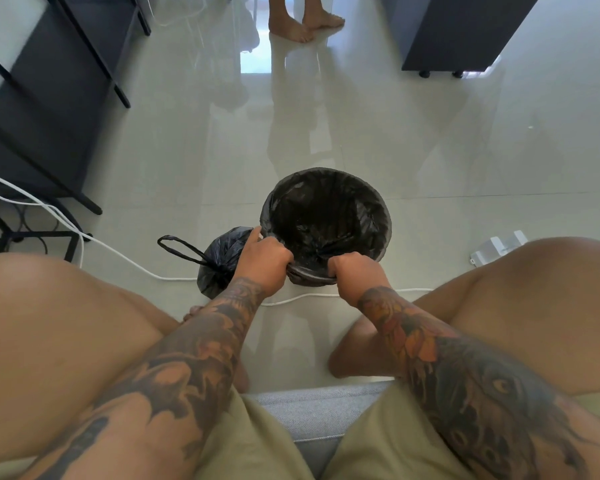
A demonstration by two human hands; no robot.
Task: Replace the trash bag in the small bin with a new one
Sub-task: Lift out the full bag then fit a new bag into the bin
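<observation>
1. The small bin (326,223) stands on the floor (361,133) between the seated person's knees; its round mouth faces up and a new black bag (326,216) lines it, the plastic folded over the rim all the way round; I can see nothing inside the liner but dark, creased plastic.
2. The left hand (262,259) sits at the near-left part of the rim; its fingers curl over the bag's edge and grip it, while the forefinger points out along the rim.
3. The right hand (355,268) sits at the near edge of the rim, just beside the left; its fingers are curled into the liner and clamp the plastic, which bunches into tight folds between the two hands.
4. The old trash bag (219,261) lies on the floor just left of the bin, touching or nearly touching it; it is tied off at the neck, bulging, and its drawstring loop (177,245) trails out to the left.
5. The floor is pale glossy tile that mirrors the room; a white cable (118,252) runs across it from the left and passes behind the tied bag and the near side of the bin.
6. A white power strip (499,245) lies on the floor to the right of the bin, well apart from it.
7. A black metal frame (49,133) with thin legs stands at the left; a dark cabinet (458,32) on small feet stands at the far right.
8. Another person's bare feet (305,24) stand at the far end of the floor; the seated person wears khaki shorts (378,441) and sits on a grey cushion (319,410).
</observation>
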